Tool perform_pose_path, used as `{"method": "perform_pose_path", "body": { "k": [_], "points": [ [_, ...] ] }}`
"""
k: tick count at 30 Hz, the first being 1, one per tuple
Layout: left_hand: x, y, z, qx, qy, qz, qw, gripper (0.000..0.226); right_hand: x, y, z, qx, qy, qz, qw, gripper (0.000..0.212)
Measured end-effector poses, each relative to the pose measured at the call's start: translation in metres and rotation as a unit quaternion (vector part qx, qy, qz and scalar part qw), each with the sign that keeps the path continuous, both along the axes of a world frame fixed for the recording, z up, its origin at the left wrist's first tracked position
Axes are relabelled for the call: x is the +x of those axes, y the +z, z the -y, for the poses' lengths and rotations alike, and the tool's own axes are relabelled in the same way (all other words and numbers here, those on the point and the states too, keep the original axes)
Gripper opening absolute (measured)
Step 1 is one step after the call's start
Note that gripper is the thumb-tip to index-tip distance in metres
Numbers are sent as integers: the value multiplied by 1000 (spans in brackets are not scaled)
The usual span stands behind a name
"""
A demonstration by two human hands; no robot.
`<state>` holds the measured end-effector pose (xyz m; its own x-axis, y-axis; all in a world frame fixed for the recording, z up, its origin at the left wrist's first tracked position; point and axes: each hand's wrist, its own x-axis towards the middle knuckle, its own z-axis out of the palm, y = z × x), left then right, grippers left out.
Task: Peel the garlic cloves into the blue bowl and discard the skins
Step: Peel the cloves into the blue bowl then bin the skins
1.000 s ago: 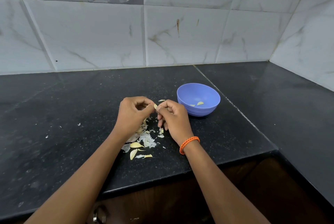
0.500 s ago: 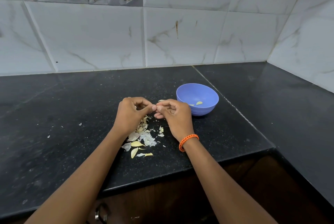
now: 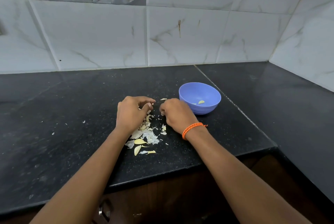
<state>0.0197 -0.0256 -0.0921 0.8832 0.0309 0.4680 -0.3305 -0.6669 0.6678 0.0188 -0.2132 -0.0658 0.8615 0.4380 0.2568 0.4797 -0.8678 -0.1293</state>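
Both hands hovered low over a black stone counter, with a small gap between them. The left hand sat just above the far end of a heap of garlic skins, its fingers curled inward and the thumb tip close to the forefinger; whether anything was pinched there could not be told, since the fingertips blurred into the pale scraps beneath. The right hand, with an orange braided band round its wrist, lay a little to the right, its fingers curled under so that the tips faced the counter; what they held, if anything, was hidden by the back of the hand. The skins were spread from between the hands toward the near edge of the counter, mostly white flakes with a few yellowish curved pieces at the near end, and one small pale piece lay apart on the far side, between the two hands. Tiny white flecks were scattered on the counter farther left. The blue bowl stood upright just to the right of the right hand and slightly farther back, close to it but not clearly touching. Inside it lay a peeled garlic clove, with a smaller pale bit beside it.
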Motion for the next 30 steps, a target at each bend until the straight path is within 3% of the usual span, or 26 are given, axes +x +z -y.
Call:
{"method": "perform_pose_path", "body": {
  "k": [4, 8, 12, 17, 20, 24, 30],
  "points": [
    [0, 2, 1, 0, 0, 0, 1000, 14, 8, 23, 1, 43, 1, 10, 999, 19],
    [3, -2, 2, -16, 12, -11, 1000, 13, 8, 36, 2, 142, -17, 119, 983, 15],
    [5, -2, 4, -13, -6, -13, 1000, 14, -12, -5, -6, 35, -4, 13, 999, 16],
    [4, -4, 4, -2, -24, -19, 1000, 12, 4, 12, -1, 56, 8, 11, 998, 13],
    [2, -1, 6, -37, -56, -21, 998, 11, 10, 22, 3, 161, -3, 49, 986, 15],
    [-5, 7, 9, -120, -126, -19, 985, 9, 3, 11, 5, 334, -30, 55, 941, 16],
    [-5, 6, 11, -97, -98, -1, 990, 3, -6, -15, 4, 450, -23, 24, 893, 16]
  ]
}}
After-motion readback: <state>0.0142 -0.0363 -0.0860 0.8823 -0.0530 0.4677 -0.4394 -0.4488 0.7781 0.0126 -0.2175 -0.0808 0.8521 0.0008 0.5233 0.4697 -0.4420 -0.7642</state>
